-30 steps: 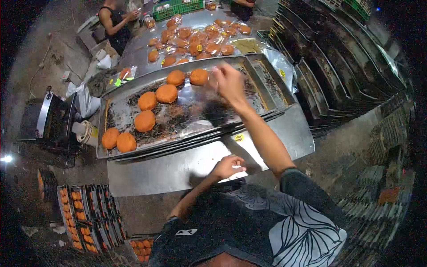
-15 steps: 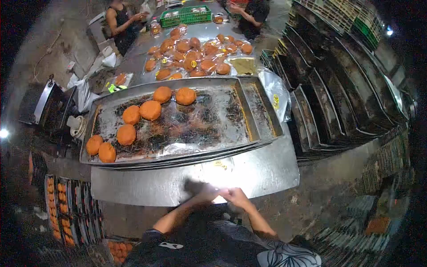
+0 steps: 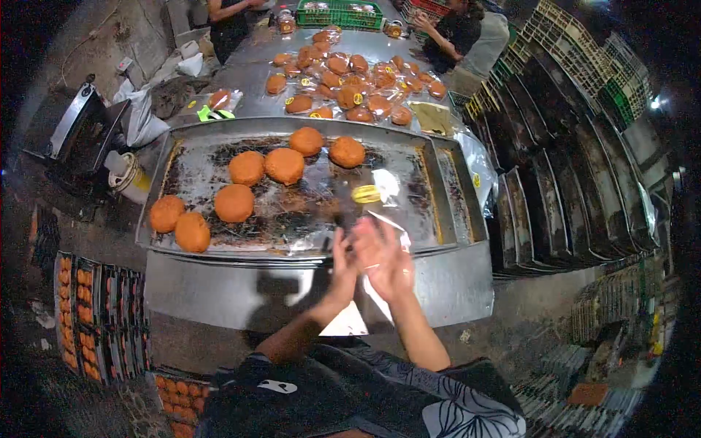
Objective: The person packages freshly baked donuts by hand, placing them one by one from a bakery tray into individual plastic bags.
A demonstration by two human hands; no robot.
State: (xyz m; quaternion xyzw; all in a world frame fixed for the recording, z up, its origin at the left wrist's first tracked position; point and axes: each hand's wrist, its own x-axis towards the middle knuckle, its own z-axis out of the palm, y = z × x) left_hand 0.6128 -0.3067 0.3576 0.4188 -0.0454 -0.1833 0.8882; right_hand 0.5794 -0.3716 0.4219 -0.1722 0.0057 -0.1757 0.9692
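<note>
Now that the left hand [image 3: 340,280] and right hand [image 3: 387,269] have been raised, a clear bag [image 3: 366,193] is seen beyond them, above the tray [image 3: 196,159] where buns [image 3: 283,166] lie untouched, suggesting bag handling, the left loosely open, the right blurred, either's hold impossible to tell.

Single wide head-worn view, forward and down, from above the wearer's shirt [image 3: 343,383] over the nearby tray [image 3: 299,208].

Grn crate [image 3: 340,20] at back, wht bucket [image 3: 134,179] L, dk trays [image 3: 548,208] R.
</note>
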